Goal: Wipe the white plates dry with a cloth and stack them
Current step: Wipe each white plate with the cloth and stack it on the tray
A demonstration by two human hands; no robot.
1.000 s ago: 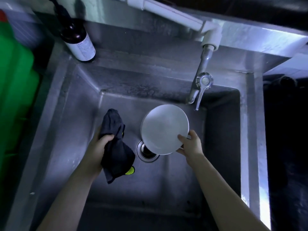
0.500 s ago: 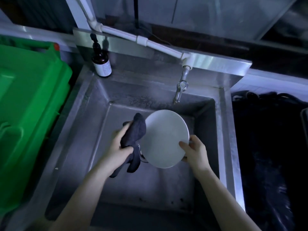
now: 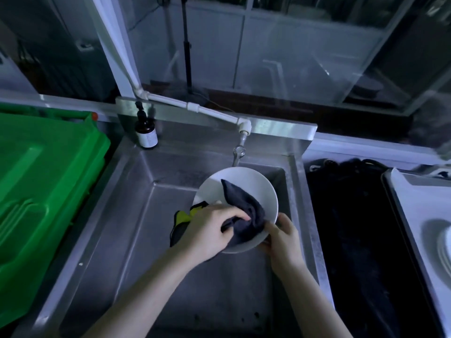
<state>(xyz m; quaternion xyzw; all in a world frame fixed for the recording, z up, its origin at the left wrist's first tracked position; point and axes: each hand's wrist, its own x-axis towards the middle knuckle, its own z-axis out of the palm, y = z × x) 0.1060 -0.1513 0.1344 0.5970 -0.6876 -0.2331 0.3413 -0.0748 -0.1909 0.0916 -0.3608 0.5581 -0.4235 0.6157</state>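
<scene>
A white plate (image 3: pixel 246 184) is held tilted over the steel sink (image 3: pixel 136 215). My right hand (image 3: pixel 283 237) grips its lower right rim. My left hand (image 3: pixel 210 230) is shut on a dark cloth (image 3: pixel 244 211) and presses it onto the plate's face. A yellow-green patch of the cloth hangs out to the left of the plate, behind my left hand. The cloth and my hand hide the plate's lower part. More white plates (image 3: pixel 443 245) lie at the far right edge on a white tray.
A tap (image 3: pixel 238 152) hangs just beyond the plate. A brown pump bottle (image 3: pixel 145 132) stands at the sink's back left corner. A green plastic crate (image 3: pixel 41 186) fills the left side. A black surface (image 3: pixel 356 240) lies right of the sink.
My left hand has carried the cloth from beside the plate onto its face. The plate has risen a little toward the tap. The camera view has tilted up and widened.
</scene>
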